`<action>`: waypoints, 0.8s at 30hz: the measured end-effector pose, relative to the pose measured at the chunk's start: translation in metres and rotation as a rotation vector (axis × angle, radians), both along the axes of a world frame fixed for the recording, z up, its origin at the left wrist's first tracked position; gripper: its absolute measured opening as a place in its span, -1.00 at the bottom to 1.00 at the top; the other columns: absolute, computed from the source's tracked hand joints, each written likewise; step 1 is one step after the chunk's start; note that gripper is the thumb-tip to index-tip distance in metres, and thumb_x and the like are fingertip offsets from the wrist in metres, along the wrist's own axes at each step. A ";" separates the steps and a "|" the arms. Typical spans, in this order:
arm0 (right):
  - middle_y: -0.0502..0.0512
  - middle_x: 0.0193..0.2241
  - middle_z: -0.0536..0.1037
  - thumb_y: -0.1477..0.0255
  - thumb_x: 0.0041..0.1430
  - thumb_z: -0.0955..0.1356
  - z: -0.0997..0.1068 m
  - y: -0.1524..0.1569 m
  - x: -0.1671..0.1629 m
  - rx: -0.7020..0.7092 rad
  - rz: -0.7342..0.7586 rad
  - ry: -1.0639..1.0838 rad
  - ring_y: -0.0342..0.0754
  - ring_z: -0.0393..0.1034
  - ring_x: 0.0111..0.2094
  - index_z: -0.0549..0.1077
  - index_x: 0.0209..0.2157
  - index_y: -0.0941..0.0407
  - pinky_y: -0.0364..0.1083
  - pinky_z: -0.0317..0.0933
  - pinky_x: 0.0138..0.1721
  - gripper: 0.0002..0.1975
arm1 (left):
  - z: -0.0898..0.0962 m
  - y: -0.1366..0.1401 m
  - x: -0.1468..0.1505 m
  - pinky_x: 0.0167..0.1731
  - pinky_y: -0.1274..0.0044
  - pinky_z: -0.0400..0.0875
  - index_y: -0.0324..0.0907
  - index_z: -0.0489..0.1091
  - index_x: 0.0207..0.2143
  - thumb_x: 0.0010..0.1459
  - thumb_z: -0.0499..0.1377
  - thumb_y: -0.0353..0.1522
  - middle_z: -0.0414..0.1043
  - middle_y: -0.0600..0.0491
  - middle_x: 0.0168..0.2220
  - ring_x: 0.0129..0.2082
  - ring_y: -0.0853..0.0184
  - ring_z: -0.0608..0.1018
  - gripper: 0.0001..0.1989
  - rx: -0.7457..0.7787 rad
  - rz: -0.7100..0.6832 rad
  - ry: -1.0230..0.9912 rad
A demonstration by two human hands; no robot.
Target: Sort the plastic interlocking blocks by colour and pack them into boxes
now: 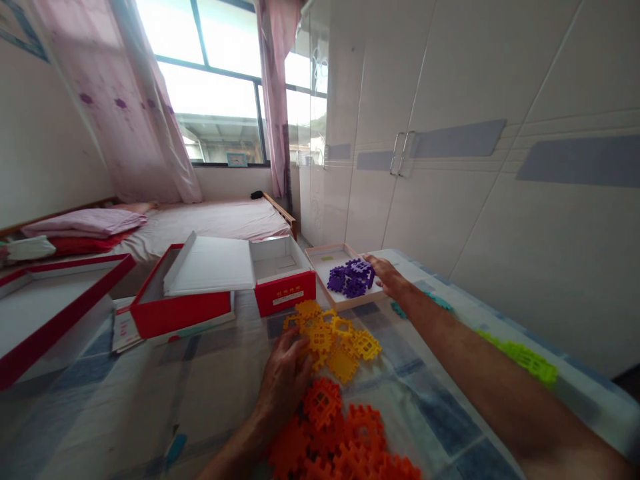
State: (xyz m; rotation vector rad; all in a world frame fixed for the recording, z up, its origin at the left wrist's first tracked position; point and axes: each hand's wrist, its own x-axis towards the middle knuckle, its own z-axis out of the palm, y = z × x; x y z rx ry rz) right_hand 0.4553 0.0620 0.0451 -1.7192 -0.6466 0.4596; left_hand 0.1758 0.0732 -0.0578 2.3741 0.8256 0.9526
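Observation:
Purple interlocking plastic tiles [351,278] lie in a shallow pale box lid [345,303]. My right hand [389,275] reaches over its right side, fingers closed on a purple tile at the pile's edge; the fingertips are partly hidden. A loose pile of yellow interlocking tiles [343,363] spreads over the tablecloth in front of the lid. At its left edge, my left hand [287,367] has curled fingers against a yellow tile. Just below that hand is a heap of orange interlocking tiles [345,433], some with window-like grids.
Left of the lid stand an open red-and-white box [285,293], another red box [157,293] and a large red-edged tray [65,320]. Green tiles [523,357] and teal tiles [435,300] lie right, partly behind my right arm. A small blue object [175,448] lies front left.

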 end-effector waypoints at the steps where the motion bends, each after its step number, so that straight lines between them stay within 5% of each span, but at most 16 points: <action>1: 0.10 -0.39 0.48 0.31 0.01 0.30 -0.001 0.005 -0.001 -0.003 -0.022 -0.036 -0.03 0.35 -0.29 0.39 -0.34 0.17 -0.14 0.24 -0.33 -0.78 | 0.000 -0.001 0.000 0.03 0.32 0.28 -0.19 0.41 -0.16 0.09 0.05 -0.41 0.24 -0.11 0.07 0.07 0.17 0.34 -0.74 -0.010 -0.001 -0.002; 6: 0.21 -0.11 0.39 0.37 -0.09 0.34 -0.020 -0.003 -0.039 0.003 0.027 -0.212 0.06 0.27 -0.07 0.36 -0.16 0.19 -0.02 0.15 -0.05 -0.61 | 0.001 -0.006 0.002 0.06 0.32 0.24 -0.17 0.42 -0.18 0.06 0.08 -0.44 0.24 -0.11 0.08 0.09 0.16 0.31 -0.74 -0.086 -0.014 -0.065; 13: 0.19 -0.04 0.34 0.20 0.02 0.25 -0.048 -0.042 -0.096 0.064 0.293 -0.567 0.10 0.28 -0.04 0.31 -0.04 0.09 0.05 0.24 -0.10 -0.54 | 0.014 -0.003 0.003 0.02 0.40 0.27 -0.18 0.42 -0.24 0.01 0.05 -0.46 0.33 -0.08 -0.02 -0.01 0.23 0.39 -0.75 -0.365 0.075 -0.399; 19: 0.20 -0.03 0.34 0.10 0.01 0.25 -0.099 -0.076 -0.071 0.051 0.291 -0.596 0.14 0.30 -0.04 0.31 -0.06 0.05 0.05 0.31 -0.15 -0.51 | 0.033 0.016 -0.003 -0.02 0.47 0.28 -0.27 0.33 -0.12 0.06 0.04 -0.37 0.39 -0.12 -0.08 -0.06 0.25 0.43 -0.68 -0.568 0.223 -0.781; 24: 0.19 -0.04 0.33 0.07 0.03 0.21 -0.118 -0.089 -0.056 0.035 0.196 -0.581 0.18 0.31 -0.05 0.31 -0.07 0.02 0.04 0.35 -0.27 -0.52 | 0.051 0.049 -0.029 -0.21 0.48 0.41 -0.36 0.17 -0.01 0.18 -0.13 -0.08 0.37 -0.26 -0.07 -0.11 0.22 0.49 -0.45 -0.554 0.572 -0.842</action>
